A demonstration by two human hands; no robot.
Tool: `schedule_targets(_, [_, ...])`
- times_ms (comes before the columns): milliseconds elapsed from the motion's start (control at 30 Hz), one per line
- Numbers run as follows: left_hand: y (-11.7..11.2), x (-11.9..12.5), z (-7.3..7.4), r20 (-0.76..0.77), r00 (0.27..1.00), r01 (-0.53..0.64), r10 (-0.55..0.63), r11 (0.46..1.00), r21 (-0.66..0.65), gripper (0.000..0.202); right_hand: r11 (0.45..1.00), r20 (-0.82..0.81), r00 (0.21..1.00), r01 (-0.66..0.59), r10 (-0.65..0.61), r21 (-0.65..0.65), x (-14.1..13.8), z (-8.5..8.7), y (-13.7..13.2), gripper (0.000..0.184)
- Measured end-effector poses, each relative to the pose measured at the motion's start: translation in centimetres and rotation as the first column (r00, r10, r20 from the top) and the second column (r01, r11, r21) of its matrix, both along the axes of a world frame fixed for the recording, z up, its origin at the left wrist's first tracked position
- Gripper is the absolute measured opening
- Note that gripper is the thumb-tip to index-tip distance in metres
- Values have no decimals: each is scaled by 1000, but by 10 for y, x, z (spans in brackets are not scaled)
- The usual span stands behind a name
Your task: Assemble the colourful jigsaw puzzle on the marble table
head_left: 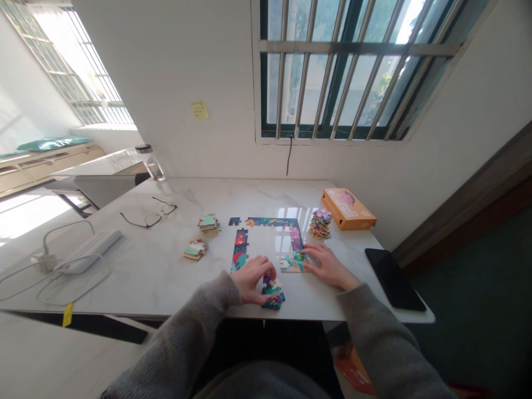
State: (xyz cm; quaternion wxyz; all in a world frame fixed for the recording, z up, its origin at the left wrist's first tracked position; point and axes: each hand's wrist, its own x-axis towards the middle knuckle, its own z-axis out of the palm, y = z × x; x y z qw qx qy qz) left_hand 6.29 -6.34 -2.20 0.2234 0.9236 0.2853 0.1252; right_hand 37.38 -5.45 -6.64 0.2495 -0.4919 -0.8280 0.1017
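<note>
A partly joined jigsaw border runs along the far side and left side of a bare patch on the white marble table (pixel 166 277), with its top strip (pixel 270 222) and left strip (pixel 239 250) in blue and teal. My left hand (pixel 251 280) curls over a small cluster of jigsaw pieces (pixel 272 295), with one piece (pixel 269 279) between fingers and thumb. My right hand (pixel 328 266) lies flat, fingers apart, touching a joined jigsaw section (pixel 293 262). Loose stacks of pieces stand at the far left (pixel 209 224), nearer left (pixel 195 249) and far right (pixel 320 223).
An orange puzzle box (pixel 348 208) lies at the far right. Eyeglasses (pixel 149 219) and a glass water bottle (pixel 152 164) are at the far left. A white power adapter (pixel 89 250) with cables sits left, and a black phone (pixel 394 279) lies right.
</note>
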Motion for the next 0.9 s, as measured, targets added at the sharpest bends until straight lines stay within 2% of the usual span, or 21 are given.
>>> schedule_targets(167, [35, 7, -9, 74, 988, -140, 133, 985, 102, 36, 1000, 1, 1000, -3, 3, -3, 0, 1, 0, 33])
schedule_targets(300, [54, 16, -22, 44, 986, -163, 159, 981, 106, 36, 1000, 0, 1000, -11, 11, 15, 0, 0, 1, 32])
schedule_targets(433, [57, 19, -31, 2, 988, -151, 152, 986, 73, 40, 1000, 8, 1000, 3, -3, 26, -2, -1, 2, 33])
schedule_targets(567, [56, 16, -33, -32, 989, -144, 146, 988, 51, 46, 999, 19, 999, 26, -26, 26, -6, -1, 1, 37])
schedule_targets(900, [57, 10, -41, -99, 985, -136, 140, 990, 46, 30, 999, 20, 999, 24, -25, 29, -6, -4, 1, 35])
